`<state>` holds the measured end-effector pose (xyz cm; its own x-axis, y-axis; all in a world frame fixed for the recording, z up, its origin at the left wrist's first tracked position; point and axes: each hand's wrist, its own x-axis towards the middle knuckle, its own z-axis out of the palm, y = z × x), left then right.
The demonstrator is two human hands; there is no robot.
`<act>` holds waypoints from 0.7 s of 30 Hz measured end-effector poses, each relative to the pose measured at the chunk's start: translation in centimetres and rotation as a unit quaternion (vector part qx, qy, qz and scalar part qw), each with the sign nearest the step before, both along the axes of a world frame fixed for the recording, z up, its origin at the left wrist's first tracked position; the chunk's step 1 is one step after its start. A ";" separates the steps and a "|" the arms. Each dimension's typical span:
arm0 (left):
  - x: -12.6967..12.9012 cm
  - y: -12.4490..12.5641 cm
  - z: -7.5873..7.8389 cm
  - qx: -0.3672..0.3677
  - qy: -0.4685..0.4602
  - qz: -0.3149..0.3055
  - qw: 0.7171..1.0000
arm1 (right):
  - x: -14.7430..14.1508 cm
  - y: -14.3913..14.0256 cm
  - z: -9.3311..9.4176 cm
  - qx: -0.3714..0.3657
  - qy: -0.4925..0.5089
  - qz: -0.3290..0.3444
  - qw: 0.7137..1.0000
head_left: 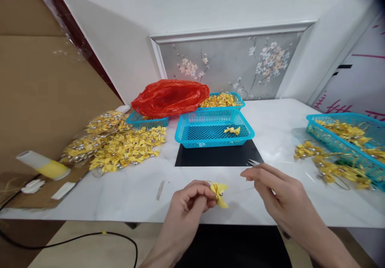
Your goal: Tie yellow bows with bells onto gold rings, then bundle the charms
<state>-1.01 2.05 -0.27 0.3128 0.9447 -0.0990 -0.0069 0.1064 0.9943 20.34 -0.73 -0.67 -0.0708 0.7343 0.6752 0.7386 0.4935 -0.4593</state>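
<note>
A yellow ribbon bow (221, 194) with a small silvery bead at its middle is pinched between the thumb and fingers of my left hand (192, 204), low over the white table. A thin golden wire or cord shows above those fingers. My right hand (276, 195) is closed, thumb and fingertips together, to the right of the bow and apart from it. A faint thin strand shows below its fingertips; what they hold is unclear. Pointed metal tips (253, 162) stick out behind this hand, over the black mat (210, 157); whether the hand holds that tool is hidden.
Ahead stands a blue basket (183, 137) with one yellow bow (232, 130) inside. Behind it are a red plastic bag (168, 95) and another filled basket (240, 104). Yellow bows (126, 147) are heaped at left, near a cone (45, 165). A filled basket (345, 143) stands at right.
</note>
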 end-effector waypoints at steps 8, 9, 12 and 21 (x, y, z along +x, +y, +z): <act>0.8 -0.1 0.1 -0.002 0.012 0.019 1.000 | -0.1 -0.2 0.8 -0.003 -0.009 0.000 1.000; 0.8 0.0 -0.1 -0.005 0.012 0.023 1.000 | 0.0 -0.3 0.9 -0.003 -0.007 0.008 1.000; 0.7 0.3 -0.5 -0.008 0.016 0.027 0.999 | 0.4 -0.5 1.3 0.000 -0.007 0.040 0.999; 1.1 0.6 -0.6 -0.004 0.030 0.046 0.998 | 0.9 -2.8 2.2 0.034 -0.028 0.037 0.998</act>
